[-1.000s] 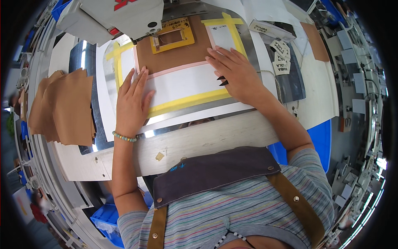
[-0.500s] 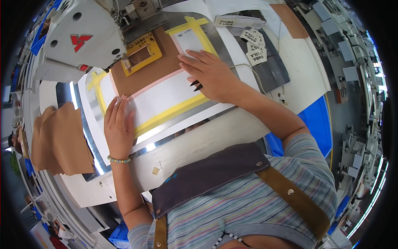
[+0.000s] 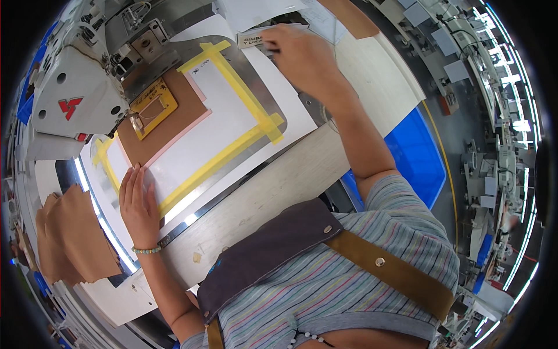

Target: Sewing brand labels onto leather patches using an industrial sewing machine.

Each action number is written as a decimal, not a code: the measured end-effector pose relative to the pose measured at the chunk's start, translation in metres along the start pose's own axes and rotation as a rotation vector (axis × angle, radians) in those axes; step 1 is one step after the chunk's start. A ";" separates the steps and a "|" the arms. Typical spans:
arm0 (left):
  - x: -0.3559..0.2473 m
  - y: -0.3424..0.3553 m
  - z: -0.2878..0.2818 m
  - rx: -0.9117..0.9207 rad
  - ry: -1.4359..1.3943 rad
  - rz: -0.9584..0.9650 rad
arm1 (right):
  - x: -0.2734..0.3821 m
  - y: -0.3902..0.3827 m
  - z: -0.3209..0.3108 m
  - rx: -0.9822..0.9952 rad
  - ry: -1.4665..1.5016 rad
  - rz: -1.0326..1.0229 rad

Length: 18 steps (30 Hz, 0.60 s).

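The left hand [image 3: 139, 203] is resting, fingers extended, at the corner of the flat brown sheet [image 3: 185, 102] under the white sewing-machine head [image 3: 72, 110]; light pressure should be holding it square. I'm seeing the right hand [image 3: 305, 61] curled; pinching anything, I can't tell.

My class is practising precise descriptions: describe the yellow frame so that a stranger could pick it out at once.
Start at the white machine at upper left. Beside its head is a brown panel with pink strips along two edges. On it lies the small yellow frame, set apart from the yellow tape by its rectangular window and dark handwriting.
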<state>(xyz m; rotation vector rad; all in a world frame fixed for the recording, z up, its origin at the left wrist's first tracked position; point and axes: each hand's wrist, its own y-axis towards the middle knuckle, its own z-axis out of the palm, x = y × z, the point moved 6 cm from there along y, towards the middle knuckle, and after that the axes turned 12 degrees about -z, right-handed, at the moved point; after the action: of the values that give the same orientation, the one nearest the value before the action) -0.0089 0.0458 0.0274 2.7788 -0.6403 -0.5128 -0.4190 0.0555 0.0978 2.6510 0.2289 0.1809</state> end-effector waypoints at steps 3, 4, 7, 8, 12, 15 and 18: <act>0.001 -0.001 0.000 -0.004 -0.008 0.005 | -0.041 -0.004 0.005 0.161 -0.111 0.125; 0.001 -0.001 0.001 0.003 -0.012 0.006 | -0.053 -0.007 0.013 0.258 -0.144 0.159; -0.003 0.001 -0.004 -0.007 -0.020 0.011 | -0.056 -0.009 0.032 0.212 -0.212 0.090; -0.006 0.001 -0.007 -0.025 -0.012 0.011 | -0.054 -0.007 0.029 0.137 -0.221 0.033; -0.021 0.007 -0.025 -0.021 -0.361 -0.111 | -0.015 0.002 -0.001 -0.211 -0.113 -0.153; -0.036 0.015 -0.006 0.286 -1.017 -0.372 | 0.065 -0.002 -0.006 -0.287 0.065 -0.449; -0.060 0.023 0.021 0.539 -1.610 -0.515 | 0.141 -0.010 0.005 -0.229 0.069 -0.703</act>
<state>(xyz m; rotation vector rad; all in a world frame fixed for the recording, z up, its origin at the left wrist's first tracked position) -0.0762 0.0503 0.0329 2.2691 -0.2094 -3.0885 -0.2814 0.0890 0.1015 2.1873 1.0637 0.0592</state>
